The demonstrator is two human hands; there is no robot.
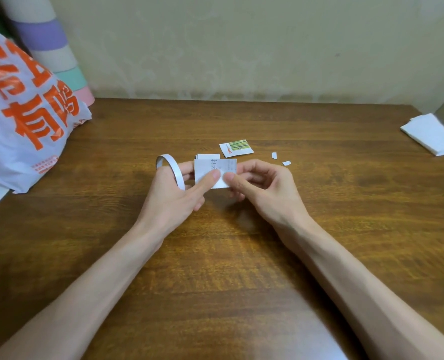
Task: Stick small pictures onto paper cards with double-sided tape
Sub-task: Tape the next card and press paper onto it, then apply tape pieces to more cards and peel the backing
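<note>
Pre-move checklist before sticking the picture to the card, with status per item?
1. Grip on card by left hand and right hand: ok.
2. Spare tape roll on left hand: ok.
3. Tape laid on card: cannot tell.
4. Next picture free on table: ok.
5. Loose scraps apart from card: ok.

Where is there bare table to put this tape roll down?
Bare wood lies between the plastic bag and the left hand, and between the paper scraps and the white stack. Crowded behind the held card, by the picture.
</note>
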